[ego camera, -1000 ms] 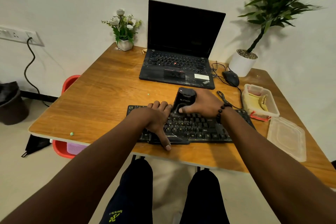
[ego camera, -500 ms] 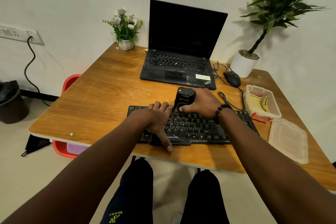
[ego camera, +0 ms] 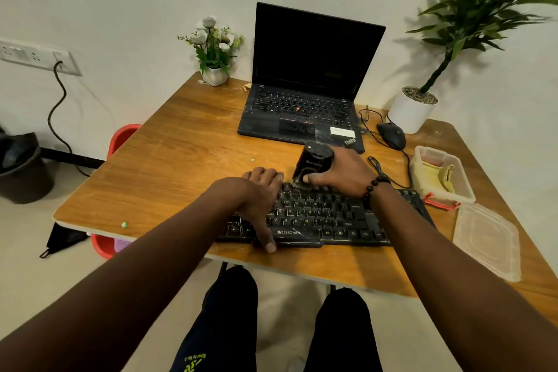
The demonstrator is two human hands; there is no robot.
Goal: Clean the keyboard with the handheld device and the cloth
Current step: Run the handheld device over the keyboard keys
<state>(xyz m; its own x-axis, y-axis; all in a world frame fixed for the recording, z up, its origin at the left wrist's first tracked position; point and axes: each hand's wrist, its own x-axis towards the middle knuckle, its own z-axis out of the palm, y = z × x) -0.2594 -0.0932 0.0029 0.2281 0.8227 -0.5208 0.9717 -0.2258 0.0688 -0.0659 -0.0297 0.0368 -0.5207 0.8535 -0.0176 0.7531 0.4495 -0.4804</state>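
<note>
Keyboard point(ego camera: 326, 214) partly hidden under left hand point(ego camera: 256, 196); right hand point(ego camera: 341, 172) grips handheld device point(ego camera: 312, 164).

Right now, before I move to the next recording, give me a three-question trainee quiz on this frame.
1. True or false: the right hand grips the handheld device at the keyboard's far edge.
2. Where does the yellow cloth lie? A) on the laptop B) in the open plastic container C) under the left hand
3. Fill in: the left hand presses on the ____.

Key: 1 true; 2 B; 3 keyboard.
</note>
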